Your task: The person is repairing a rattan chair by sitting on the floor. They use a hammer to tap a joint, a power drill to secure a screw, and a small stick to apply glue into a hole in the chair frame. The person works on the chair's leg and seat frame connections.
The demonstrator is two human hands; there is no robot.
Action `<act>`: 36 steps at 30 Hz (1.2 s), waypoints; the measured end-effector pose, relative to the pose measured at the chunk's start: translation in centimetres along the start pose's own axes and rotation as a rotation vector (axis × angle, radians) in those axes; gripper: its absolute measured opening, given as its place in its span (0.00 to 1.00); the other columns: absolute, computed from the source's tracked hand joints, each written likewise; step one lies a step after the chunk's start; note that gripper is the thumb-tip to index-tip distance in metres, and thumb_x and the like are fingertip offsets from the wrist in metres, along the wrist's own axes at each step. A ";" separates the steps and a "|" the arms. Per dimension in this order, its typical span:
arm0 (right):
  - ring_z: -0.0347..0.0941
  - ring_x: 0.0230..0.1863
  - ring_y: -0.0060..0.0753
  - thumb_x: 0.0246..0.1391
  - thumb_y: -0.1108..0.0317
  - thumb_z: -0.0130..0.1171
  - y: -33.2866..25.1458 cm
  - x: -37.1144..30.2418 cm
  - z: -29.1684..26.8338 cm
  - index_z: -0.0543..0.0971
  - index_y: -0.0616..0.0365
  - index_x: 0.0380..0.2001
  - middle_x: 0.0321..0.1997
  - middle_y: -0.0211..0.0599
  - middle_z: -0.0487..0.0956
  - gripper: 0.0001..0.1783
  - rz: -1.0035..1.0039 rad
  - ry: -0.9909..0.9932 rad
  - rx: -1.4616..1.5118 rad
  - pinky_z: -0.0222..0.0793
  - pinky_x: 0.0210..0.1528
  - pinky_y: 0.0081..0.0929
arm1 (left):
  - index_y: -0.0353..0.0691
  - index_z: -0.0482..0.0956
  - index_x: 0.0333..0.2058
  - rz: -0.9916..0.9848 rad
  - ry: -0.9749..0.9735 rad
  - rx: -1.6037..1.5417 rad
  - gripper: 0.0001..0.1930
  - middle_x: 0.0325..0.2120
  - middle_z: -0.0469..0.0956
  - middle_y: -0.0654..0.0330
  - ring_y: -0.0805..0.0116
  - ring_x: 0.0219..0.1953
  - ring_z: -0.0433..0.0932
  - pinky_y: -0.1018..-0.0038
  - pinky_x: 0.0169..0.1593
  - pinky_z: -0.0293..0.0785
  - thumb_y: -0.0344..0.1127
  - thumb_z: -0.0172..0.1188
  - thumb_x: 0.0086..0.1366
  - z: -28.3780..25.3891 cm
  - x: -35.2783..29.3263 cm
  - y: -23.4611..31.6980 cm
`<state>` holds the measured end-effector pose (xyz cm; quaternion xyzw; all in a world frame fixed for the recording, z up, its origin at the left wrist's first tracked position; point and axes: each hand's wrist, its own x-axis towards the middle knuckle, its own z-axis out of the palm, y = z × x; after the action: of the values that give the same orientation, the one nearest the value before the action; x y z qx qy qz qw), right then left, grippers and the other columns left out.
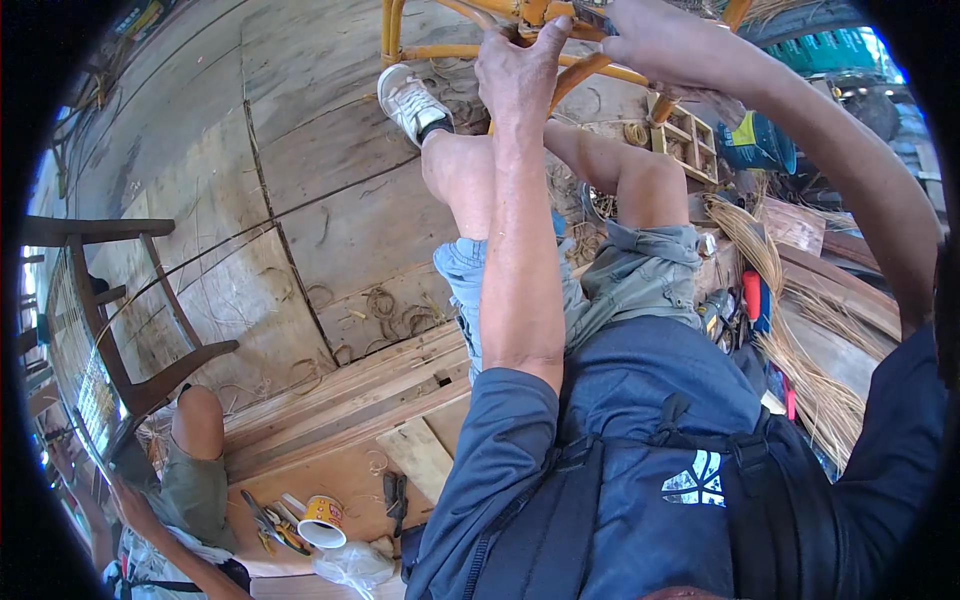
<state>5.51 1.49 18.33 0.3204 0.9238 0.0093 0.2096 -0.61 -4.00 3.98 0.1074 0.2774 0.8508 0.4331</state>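
Observation:
At the top edge stands an orange-brown rattan furniture frame (pixel 440 50), only partly in view. My left hand (pixel 518 72) is closed on it near a bound joint, the thumb raised along the joint. Just to the right, my right hand (pixel 640 42) is closed beside the same joint. A small dark object (pixel 597 20) shows at its fingers, too cut off to name. The joint itself (pixel 535 12) is partly hidden by my left hand and the picture's edge.
A wooden compartment tray (pixel 688 142) and a dark blue bucket (pixel 757 145) stand right of my legs. Long rattan strands (pixel 800 370) lie at my right side. Lower left are pliers (pixel 285 532), a yellow cup (pixel 323 522) and another person's arm (pixel 165 540) beside a dark wooden chair frame (pixel 105 340).

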 end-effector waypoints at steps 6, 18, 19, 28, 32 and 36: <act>0.75 0.27 0.53 0.48 0.68 0.50 2.9 1.9 2.5 0.76 0.75 0.23 0.19 0.56 0.74 0.16 -0.467 -0.007 -0.677 0.69 0.30 0.46 | 0.29 0.69 0.42 -0.050 0.035 0.025 0.14 0.35 0.72 0.54 0.63 0.37 0.76 0.69 0.35 0.84 0.30 0.60 0.60 0.6 0.0 0.5; 0.76 0.28 0.53 0.47 0.69 0.50 2.2 0.7 1.6 0.77 0.70 0.24 0.23 0.59 0.76 0.12 -0.313 0.001 -0.406 0.72 0.30 0.40 | 0.30 0.71 0.41 -0.037 0.102 0.161 0.16 0.34 0.73 0.53 0.61 0.37 0.77 0.66 0.37 0.82 0.33 0.61 0.57 1.3 -0.5 1.1; 0.76 0.27 0.52 0.47 0.70 0.50 2.0 0.6 1.6 0.77 0.70 0.23 0.23 0.58 0.76 0.12 -0.275 0.063 -0.347 0.72 0.29 0.40 | 0.31 0.73 0.40 0.007 0.130 0.301 0.19 0.33 0.75 0.52 0.60 0.37 0.77 0.66 0.38 0.80 0.38 0.63 0.54 0.7 -0.3 0.8; 0.76 0.32 0.51 0.48 0.71 0.51 -0.8 -3.0 -0.8 0.75 0.70 0.29 0.28 0.54 0.76 0.10 -0.067 0.081 -0.116 0.72 0.35 0.40 | 0.29 0.72 0.41 -0.017 0.075 0.239 0.20 0.34 0.76 0.51 0.62 0.36 0.77 0.70 0.36 0.78 0.38 0.63 0.55 0.4 -0.2 0.8; 0.71 0.26 0.39 0.52 0.62 0.52 2.4 -6.1 0.1 0.73 0.67 0.39 0.26 0.44 0.73 0.17 -0.269 0.335 0.184 0.67 0.30 0.33 | 0.29 0.70 0.44 0.008 0.139 0.819 0.17 0.36 0.76 0.50 0.63 0.38 0.76 0.70 0.34 0.75 0.39 0.56 0.64 -0.1 0.7 0.7; 0.61 0.18 0.22 0.55 0.57 0.51 7.5 -8.3 5.6 0.71 0.63 0.44 0.22 0.30 0.67 0.21 -0.124 0.344 0.423 0.59 0.21 0.24 | 0.29 0.76 0.38 0.204 0.172 0.725 0.26 0.30 0.79 0.53 0.66 0.32 0.77 0.72 0.39 0.72 0.47 0.67 0.51 -1.5 1.0 -1.1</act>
<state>17.97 1.89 17.53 0.2936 0.9451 -0.1422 -0.0216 -1.04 -3.25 2.08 0.2089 0.5832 0.7422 0.2555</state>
